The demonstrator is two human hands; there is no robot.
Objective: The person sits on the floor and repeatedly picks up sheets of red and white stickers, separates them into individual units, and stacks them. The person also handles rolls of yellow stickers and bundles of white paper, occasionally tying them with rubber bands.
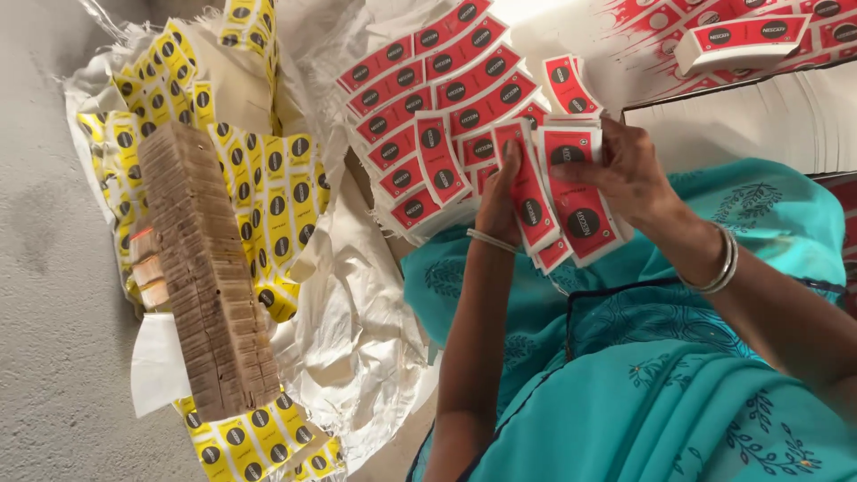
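Both hands hold one fanned bunch of red printed labels over the lap: left hand with its grip pressed against the bunch's near-left edge, thumb up along a label; right hand pinching the top right of the same bunch, fingers curled over it. Just beyond the grip lie rows of red labels on white sacking. Well left of the grip, yellow labels surround a brown stack of label edges.

Brown stack left of fanned cards
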